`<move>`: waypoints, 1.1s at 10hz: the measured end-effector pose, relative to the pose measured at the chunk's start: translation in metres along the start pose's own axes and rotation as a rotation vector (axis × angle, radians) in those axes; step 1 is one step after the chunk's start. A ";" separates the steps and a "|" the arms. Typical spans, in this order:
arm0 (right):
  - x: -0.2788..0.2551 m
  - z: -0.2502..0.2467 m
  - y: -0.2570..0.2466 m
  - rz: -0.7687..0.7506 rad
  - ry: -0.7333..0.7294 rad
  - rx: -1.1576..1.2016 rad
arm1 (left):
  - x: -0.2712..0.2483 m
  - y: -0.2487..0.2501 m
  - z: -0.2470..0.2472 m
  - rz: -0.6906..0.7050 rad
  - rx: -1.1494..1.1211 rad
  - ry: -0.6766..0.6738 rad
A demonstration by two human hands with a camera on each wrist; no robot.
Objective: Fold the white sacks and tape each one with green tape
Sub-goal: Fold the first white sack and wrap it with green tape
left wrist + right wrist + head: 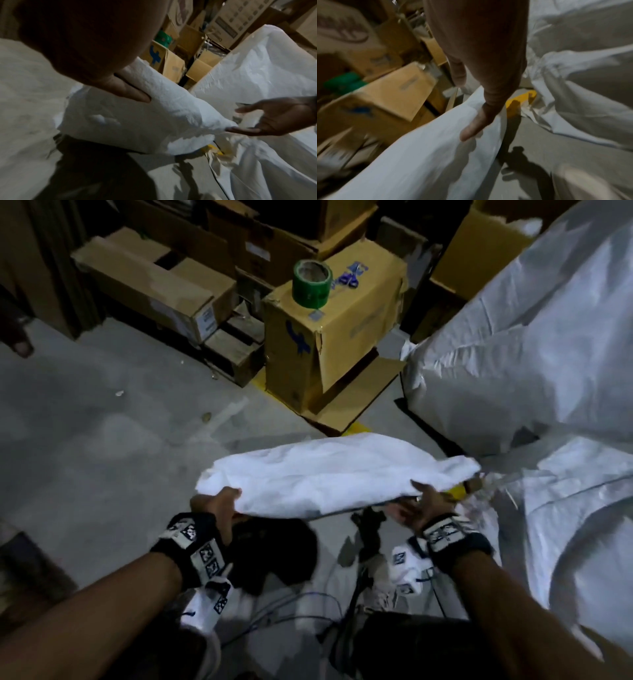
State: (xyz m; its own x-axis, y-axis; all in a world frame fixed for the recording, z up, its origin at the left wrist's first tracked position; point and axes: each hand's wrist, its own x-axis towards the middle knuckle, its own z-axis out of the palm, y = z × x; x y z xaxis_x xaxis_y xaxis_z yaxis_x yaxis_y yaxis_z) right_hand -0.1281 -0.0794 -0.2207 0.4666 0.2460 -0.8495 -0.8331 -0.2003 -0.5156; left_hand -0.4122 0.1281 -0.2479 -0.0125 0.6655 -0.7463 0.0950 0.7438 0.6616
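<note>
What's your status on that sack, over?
Left hand grips folded sack, right hand open at its other end. Green tape untouched on cardboard box. Nothing blocking.

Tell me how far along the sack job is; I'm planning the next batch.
Done: one white sack looks folded into a long bundle. In hand: the left hand grips one end; the right hand, fingers straight, supports the other. Left: no tape shows on it; the green tape roll sits on a cardboard box, and unfolded sacks lie alongside.

Tape roll (311, 284) on a box (337, 326) (scissors (350, 279) beside it), sack (329, 474) nearer, sack pile (534, 344) right
</note>
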 end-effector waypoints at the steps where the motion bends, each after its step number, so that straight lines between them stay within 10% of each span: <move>1: -0.021 0.035 0.071 0.222 -0.145 -0.116 | 0.004 -0.037 -0.010 0.038 0.118 0.045; 3: -0.027 0.085 0.166 0.394 -0.475 0.086 | -0.034 -0.028 -0.016 0.001 0.073 0.007; 7: -0.002 0.089 0.156 0.054 -0.130 -0.293 | -0.013 0.020 -0.036 -0.190 0.136 -0.225; 10: -0.025 0.081 0.092 -0.327 -0.066 -1.633 | -0.023 0.023 -0.018 -0.236 0.235 -0.199; 11: -0.044 0.114 0.031 -0.368 -0.136 -1.695 | -0.029 0.026 -0.008 -0.172 0.173 -0.187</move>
State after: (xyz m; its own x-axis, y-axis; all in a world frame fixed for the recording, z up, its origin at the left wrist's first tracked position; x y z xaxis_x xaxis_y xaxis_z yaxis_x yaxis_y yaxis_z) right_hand -0.2089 0.0116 -0.1866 0.4443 0.5563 -0.7022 0.5524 -0.7873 -0.2741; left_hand -0.4176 0.1289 -0.2087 0.1388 0.4960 -0.8572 0.2761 0.8119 0.5144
